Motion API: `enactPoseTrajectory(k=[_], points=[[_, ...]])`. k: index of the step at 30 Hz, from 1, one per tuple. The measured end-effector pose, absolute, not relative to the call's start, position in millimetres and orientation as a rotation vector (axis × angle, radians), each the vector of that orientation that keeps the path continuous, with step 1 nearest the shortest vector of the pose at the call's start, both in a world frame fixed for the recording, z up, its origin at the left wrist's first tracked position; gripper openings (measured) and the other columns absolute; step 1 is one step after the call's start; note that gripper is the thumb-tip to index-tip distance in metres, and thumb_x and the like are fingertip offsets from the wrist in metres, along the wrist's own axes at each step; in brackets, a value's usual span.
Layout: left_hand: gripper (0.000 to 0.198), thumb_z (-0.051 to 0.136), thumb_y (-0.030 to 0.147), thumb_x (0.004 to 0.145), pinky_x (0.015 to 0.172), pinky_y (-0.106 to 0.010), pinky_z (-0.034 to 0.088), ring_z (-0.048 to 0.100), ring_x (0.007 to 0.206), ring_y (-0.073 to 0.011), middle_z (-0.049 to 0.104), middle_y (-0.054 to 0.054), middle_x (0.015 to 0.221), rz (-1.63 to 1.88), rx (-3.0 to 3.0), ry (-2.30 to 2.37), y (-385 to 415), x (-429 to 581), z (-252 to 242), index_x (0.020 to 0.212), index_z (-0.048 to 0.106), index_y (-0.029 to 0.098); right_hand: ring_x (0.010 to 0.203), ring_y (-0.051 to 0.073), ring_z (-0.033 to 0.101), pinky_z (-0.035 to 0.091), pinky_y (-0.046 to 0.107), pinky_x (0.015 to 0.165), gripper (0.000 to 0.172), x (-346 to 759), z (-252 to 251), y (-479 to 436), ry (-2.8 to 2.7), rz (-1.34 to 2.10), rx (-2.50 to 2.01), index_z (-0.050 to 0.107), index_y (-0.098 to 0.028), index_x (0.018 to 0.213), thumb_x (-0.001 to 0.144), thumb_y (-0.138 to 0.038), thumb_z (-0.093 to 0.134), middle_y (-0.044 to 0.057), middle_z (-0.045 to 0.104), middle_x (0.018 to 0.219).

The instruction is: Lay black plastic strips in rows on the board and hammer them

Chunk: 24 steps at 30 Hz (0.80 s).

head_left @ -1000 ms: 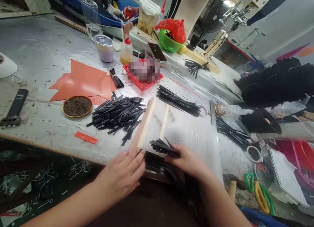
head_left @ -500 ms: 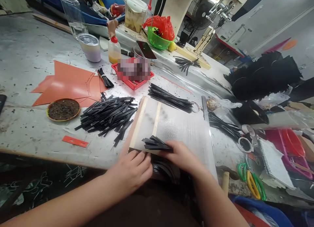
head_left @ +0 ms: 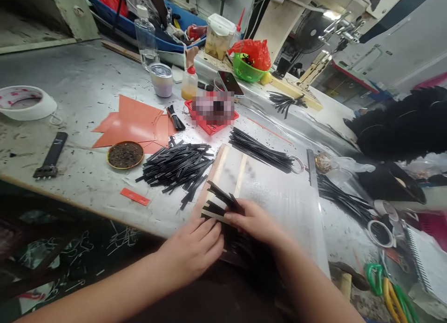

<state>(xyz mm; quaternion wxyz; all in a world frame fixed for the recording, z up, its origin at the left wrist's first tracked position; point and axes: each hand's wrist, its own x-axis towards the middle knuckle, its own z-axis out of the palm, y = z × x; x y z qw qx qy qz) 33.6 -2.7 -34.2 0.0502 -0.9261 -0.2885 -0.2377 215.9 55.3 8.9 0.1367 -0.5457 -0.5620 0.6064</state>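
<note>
Worked at the grey table (head_left: 87,85), over the near-left corner of the pale board (head_left: 279,197), with a heap of cut black pieces (head_left: 178,164) just beside the board's left edge. Had the left hand (head_left: 200,248) half closed at that corner, fingers bent next to the strip ends; could not tell of any strip in its grip. Had the right hand (head_left: 253,219) closed on a bundle of black strips (head_left: 223,196), splayed leftward above the corner. Seemed to need a snug, uncrushing pinch, uncrossed strips, and light left fingertips on each narrow tip.
</note>
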Motion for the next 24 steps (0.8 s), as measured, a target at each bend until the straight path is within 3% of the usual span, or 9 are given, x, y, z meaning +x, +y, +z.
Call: enactPoseTrajectory(k=[3, 7, 10, 13, 17, 24], points=[[0.023, 0.039, 0.016, 0.086, 0.090, -0.037, 0.036, 0.055, 0.098, -0.0234, 0.063, -0.008, 0.103, -0.682, -2.799, -0.964, -6.1, 27.0, -31.8, 0.099, 0.059, 0.013, 0.063, 0.014, 0.053, 0.043, 0.025, 0.057, 0.013, 215.5, 6.5, 53.7, -1.660, 1.710, -1.547, 0.059, -0.017, 0.078, 0.068, -0.026, 0.063, -0.001, 0.061, 0.070], [0.025, 0.037, 0.015, 0.085, 0.087, -0.038, 0.037, 0.056, 0.097, -0.0241, 0.062, -0.010, 0.104, -0.623, -2.770, -1.015, -7.7, 23.2, -28.5, 0.098, 0.058, 0.013, 0.046, 0.010, 0.047, 0.039, 0.024, 0.045, 0.010, 214.1, 7.2, 52.1, -1.669, 1.713, -1.660, 0.056, -0.017, 0.067, 0.073, -0.025, 0.055, -0.004, 0.051, 0.054], [0.025, 0.037, 0.016, 0.085, 0.086, -0.038, 0.037, 0.056, 0.097, -0.0247, 0.062, -0.011, 0.104, -0.612, -2.751, -1.025, -9.1, 22.5, -28.7, 0.099, 0.058, 0.013, 0.045, 0.010, 0.048, 0.040, 0.024, 0.044, 0.006, 214.2, 6.9, 50.8, -1.693, 1.676, -1.677, 0.057, -0.017, 0.074, 0.073, -0.022, 0.055, -0.003, 0.053, 0.058], [0.024, 0.039, 0.016, 0.084, 0.085, -0.038, 0.038, 0.056, 0.097, -0.0250, 0.062, -0.012, 0.105, -0.613, -2.741, -1.022, -10.3, 22.5, -30.3, 0.099, 0.058, 0.013, 0.059, 0.014, 0.056, 0.045, 0.026, 0.054, 0.015, 215.4, 6.7, 50.2, -1.815, 1.544, -1.636, 0.058, -0.018, 0.085, 0.070, -0.020, 0.059, 0.000, 0.061, 0.072], [0.024, 0.041, 0.015, 0.083, 0.084, -0.038, 0.038, 0.056, 0.097, -0.0252, 0.062, -0.012, 0.105, -0.614, -2.738, -1.032, -10.5, 22.8, -30.9, 0.100, 0.058, 0.013, 0.076, 0.020, 0.059, 0.045, 0.030, 0.069, 0.015, 216.3, 8.0, 50.0, -2.020, 1.353, -1.646, 0.061, -0.017, 0.080, 0.065, -0.019, 0.064, 0.002, 0.065, 0.080], [0.026, 0.037, 0.014, 0.084, 0.082, -0.037, 0.039, 0.057, 0.094, -0.0242, 0.063, -0.012, 0.104, -0.610, -2.742, -1.026, -10.5, 22.6, -28.6, 0.099, 0.058, 0.013, 0.063, 0.016, 0.057, 0.045, 0.028, 0.060, 0.011, 215.0, 10.9, 47.8, -1.817, 1.516, -1.687, 0.057, -0.016, 0.076, 0.075, -0.026, 0.053, 0.001, 0.059, 0.069]])
